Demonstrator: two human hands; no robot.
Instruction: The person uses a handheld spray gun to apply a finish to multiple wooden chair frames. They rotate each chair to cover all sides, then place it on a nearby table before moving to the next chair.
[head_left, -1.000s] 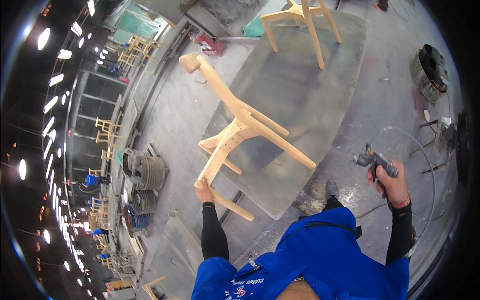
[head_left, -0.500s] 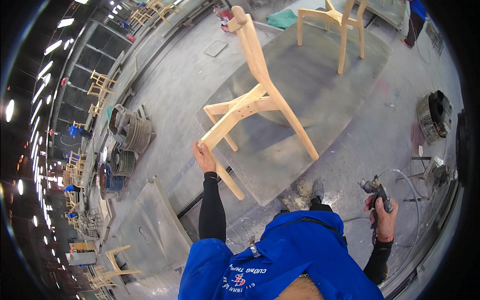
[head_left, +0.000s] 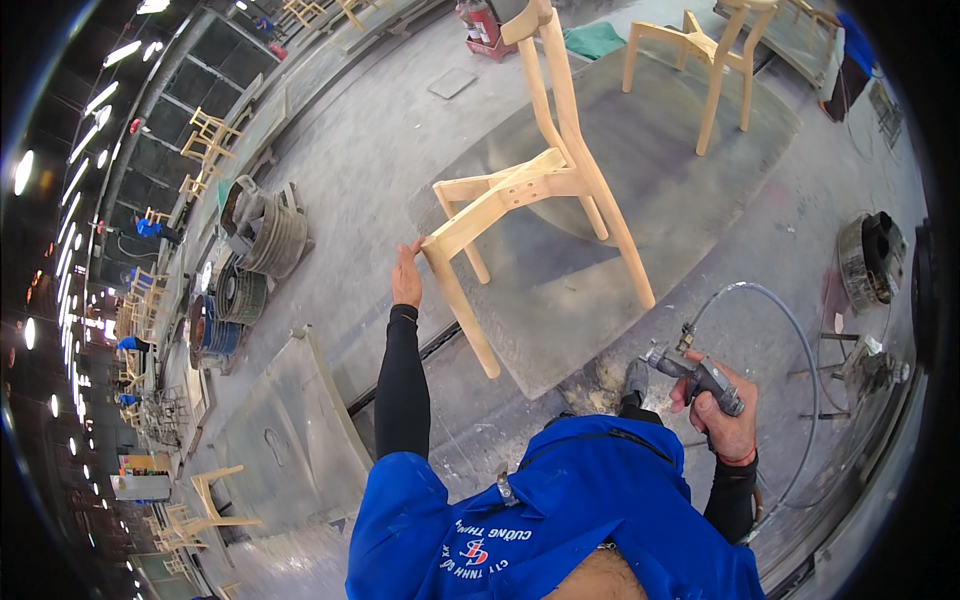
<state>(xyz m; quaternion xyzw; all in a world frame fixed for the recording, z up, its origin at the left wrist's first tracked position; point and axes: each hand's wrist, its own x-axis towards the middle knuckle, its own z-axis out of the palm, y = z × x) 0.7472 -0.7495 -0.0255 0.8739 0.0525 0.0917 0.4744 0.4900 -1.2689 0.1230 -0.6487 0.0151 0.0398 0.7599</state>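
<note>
An unpainted wooden chair frame point(head_left: 540, 186) without a seat stands before me on a grey board. My left hand point(head_left: 406, 278) is at its near left corner, fingers stretched out and the tips against the wood by the top of a leg, not wrapped round it. In my right hand point(head_left: 733, 408) I grip a spray gun point(head_left: 702, 380), its nozzle end pointing left toward the chair. A grey hose point(head_left: 795, 325) loops away from the gun on the right. The chair's top rail is partly cut off by the upper edge.
The wide grey board point(head_left: 700, 215) also bears a second chair frame point(head_left: 712, 60) farther back. Round drums point(head_left: 268, 235) stand on the left; another round container point(head_left: 868, 262) is at right. Red extinguishers point(head_left: 480, 22) and a green cloth point(head_left: 593, 40) lie beyond. A person point(head_left: 848, 70) is at far right.
The chair frame has turned, so both back posts now show. My left hand has loosened from its corner, fingers straightened. My right hand has brought the spray gun up and leftward, toward the chair.
</note>
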